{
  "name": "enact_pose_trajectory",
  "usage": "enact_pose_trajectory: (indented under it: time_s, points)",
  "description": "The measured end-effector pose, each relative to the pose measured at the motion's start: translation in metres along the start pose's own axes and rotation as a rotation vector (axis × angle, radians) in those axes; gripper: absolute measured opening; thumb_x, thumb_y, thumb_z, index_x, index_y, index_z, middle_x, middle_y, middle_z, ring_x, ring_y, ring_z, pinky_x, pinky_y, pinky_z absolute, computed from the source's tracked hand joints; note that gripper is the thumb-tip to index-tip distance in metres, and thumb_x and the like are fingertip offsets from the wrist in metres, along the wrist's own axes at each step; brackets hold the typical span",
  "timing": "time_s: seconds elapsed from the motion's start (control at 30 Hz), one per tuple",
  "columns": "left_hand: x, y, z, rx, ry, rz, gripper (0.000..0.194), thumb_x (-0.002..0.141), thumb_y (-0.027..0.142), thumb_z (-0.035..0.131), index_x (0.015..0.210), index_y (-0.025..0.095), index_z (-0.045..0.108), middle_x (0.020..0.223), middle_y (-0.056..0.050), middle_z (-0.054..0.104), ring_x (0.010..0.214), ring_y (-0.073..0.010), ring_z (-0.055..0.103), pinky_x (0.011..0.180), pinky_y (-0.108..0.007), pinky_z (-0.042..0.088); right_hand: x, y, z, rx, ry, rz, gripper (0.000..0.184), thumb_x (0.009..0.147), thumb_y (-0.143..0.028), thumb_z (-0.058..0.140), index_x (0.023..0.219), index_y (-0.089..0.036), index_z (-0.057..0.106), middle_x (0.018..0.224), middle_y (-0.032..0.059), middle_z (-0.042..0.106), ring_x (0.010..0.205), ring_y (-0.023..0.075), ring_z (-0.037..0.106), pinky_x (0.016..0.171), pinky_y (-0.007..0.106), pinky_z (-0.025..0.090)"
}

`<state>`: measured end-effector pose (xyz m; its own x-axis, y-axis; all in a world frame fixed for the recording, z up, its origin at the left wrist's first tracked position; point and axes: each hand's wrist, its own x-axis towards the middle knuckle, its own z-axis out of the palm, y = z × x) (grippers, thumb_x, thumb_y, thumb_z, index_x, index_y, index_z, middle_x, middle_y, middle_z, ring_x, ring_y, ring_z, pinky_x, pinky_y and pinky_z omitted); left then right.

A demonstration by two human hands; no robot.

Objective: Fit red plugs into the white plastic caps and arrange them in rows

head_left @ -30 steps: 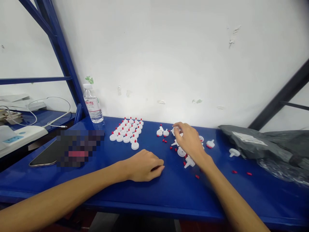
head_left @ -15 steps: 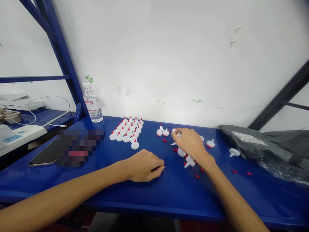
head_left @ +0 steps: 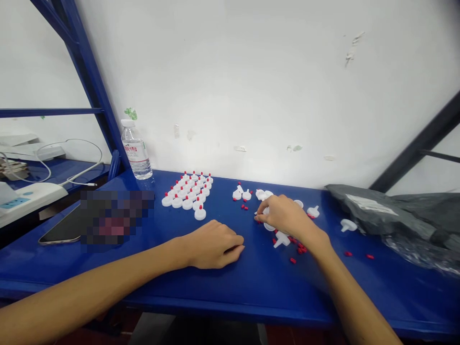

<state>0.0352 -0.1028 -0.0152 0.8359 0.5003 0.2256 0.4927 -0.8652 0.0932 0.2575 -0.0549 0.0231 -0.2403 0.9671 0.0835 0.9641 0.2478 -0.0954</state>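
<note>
My left hand (head_left: 212, 244) rests knuckles-up on the blue table (head_left: 230, 282), fingers curled under; anything inside them is hidden. My right hand (head_left: 283, 215) reaches into a loose scatter of white plastic caps (head_left: 282, 239) and small red plugs (head_left: 300, 248), its fingertips pinched together low over a white cap near the pile's left edge. What the pinch holds is too small to name. A neat block of white caps with red plugs fitted (head_left: 189, 194) stands in rows to the left of the pile.
A water bottle (head_left: 134, 151) stands by the wall at the back left. A phone (head_left: 59, 230) lies flat at the left, beside a blurred patch. A grey plastic bag (head_left: 398, 215) fills the right end. Blue rack struts rise at both sides.
My right hand has drawn back from the far caps toward me and lowered onto the near left edge of the pile. My left hand has stayed put.
</note>
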Motion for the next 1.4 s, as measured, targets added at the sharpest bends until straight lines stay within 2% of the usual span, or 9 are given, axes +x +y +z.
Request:
enact_pose_trajectory:
  time_s: [0.13, 0.27, 0.57, 0.83, 0.97, 1.03, 1.13, 1.23, 1.4]
  points:
    - [0.000, 0.000, 0.000, -0.010, 0.009, 0.004, 0.027, 0.097, 0.023, 0.048, 0.070, 0.020, 0.051, 0.066, 0.000, 0.063, 0.059, -0.0152, 0.060, 0.054, -0.031, 0.033, 0.001, 0.001, 0.003, 0.003, -0.020, 0.000, 0.007, 0.077, -0.033, 0.078, 0.080, -0.027, 0.079, 0.085, 0.0050, 0.075, 0.079, 0.0230, 0.069, 0.063, 0.029, 0.043]
    - [-0.001, 0.000, 0.000, -0.004, 0.004, 0.006, 0.026, 0.097, 0.023, 0.048, 0.071, 0.020, 0.051, 0.066, 0.000, 0.063, 0.058, -0.0145, 0.060, 0.053, -0.030, 0.032, 0.002, 0.002, 0.006, 0.016, -0.049, 0.023, 0.004, 0.076, -0.026, 0.077, 0.077, -0.028, 0.079, 0.084, 0.0040, 0.076, 0.082, 0.0238, 0.070, 0.064, 0.030, 0.043]
    - [0.000, 0.000, 0.000, -0.004, 0.008, 0.005, 0.026, 0.097, 0.024, 0.049, 0.071, 0.020, 0.052, 0.066, 0.000, 0.064, 0.059, -0.0151, 0.060, 0.054, -0.030, 0.033, 0.001, 0.003, 0.006, 0.021, -0.044, 0.015, 0.004, 0.074, -0.025, 0.078, 0.074, -0.029, 0.080, 0.090, 0.0050, 0.076, 0.088, 0.0257, 0.071, 0.068, 0.031, 0.045]
    - [0.000, 0.001, 0.001, -0.061, 0.006, -0.055, 0.028, 0.097, 0.025, 0.047, 0.069, 0.020, 0.050, 0.065, 0.000, 0.063, 0.058, -0.0140, 0.058, 0.055, -0.027, 0.032, 0.002, 0.001, 0.002, 0.068, -0.020, 0.010, 0.004, 0.076, -0.030, 0.077, 0.075, -0.027, 0.079, 0.082, 0.0046, 0.076, 0.079, 0.0234, 0.070, 0.065, 0.029, 0.044]
    - [0.004, -0.001, 0.003, -0.227, 0.062, -0.279, 0.022, 0.095, 0.025, 0.047, 0.079, 0.021, 0.060, 0.060, 0.003, 0.062, 0.054, -0.0128, 0.056, 0.055, -0.025, 0.034, 0.001, -0.002, -0.004, 0.262, -0.048, -0.025, 0.014, 0.081, -0.037, 0.072, 0.076, -0.026, 0.080, 0.067, 0.0012, 0.073, 0.065, 0.0191, 0.066, 0.061, 0.028, 0.043]
    - [0.006, -0.002, 0.003, -0.364, 0.090, -0.439, 0.018, 0.094, 0.029, 0.049, 0.092, 0.022, 0.066, 0.059, 0.004, 0.063, 0.053, -0.0128, 0.057, 0.053, -0.024, 0.036, 0.000, -0.004, -0.005, 0.380, -0.060, -0.067, 0.018, 0.080, -0.040, 0.072, 0.077, -0.025, 0.080, 0.071, 0.0010, 0.074, 0.064, 0.0177, 0.065, 0.061, 0.027, 0.043]
    - [0.007, -0.005, 0.003, -0.557, 0.114, -0.590, 0.029, 0.092, 0.042, 0.055, 0.108, 0.020, 0.066, 0.064, 0.004, 0.069, 0.049, -0.0128, 0.060, 0.052, -0.023, 0.041, 0.000, -0.008, -0.004, 0.523, -0.087, -0.114, 0.023, 0.079, -0.043, 0.072, 0.078, -0.022, 0.081, 0.076, 0.0021, 0.075, 0.069, 0.0181, 0.064, 0.060, 0.027, 0.043]
    - [0.006, -0.007, 0.005, -0.709, 0.120, -0.630, 0.039, 0.089, 0.052, 0.058, 0.109, 0.020, 0.065, 0.069, 0.002, 0.071, 0.042, -0.0112, 0.057, 0.046, -0.022, 0.042, -0.001, -0.013, -0.003, 0.648, -0.111, -0.169, 0.024, 0.081, -0.041, 0.069, 0.081, -0.020, 0.081, 0.079, 0.0028, 0.076, 0.074, 0.0184, 0.065, 0.064, 0.027, 0.044]
    - [0.008, -0.011, 0.010, -1.038, 0.146, -0.588, 0.039, 0.091, 0.054, 0.056, 0.094, 0.016, 0.064, 0.070, 0.001, 0.067, 0.043, -0.0101, 0.060, 0.042, -0.019, 0.038, -0.002, -0.018, -0.003, 0.775, -0.156, -0.247, 0.023, 0.081, -0.038, 0.067, 0.083, -0.020, 0.081, 0.078, 0.0015, 0.074, 0.071, 0.0164, 0.061, 0.065, 0.026, 0.043]
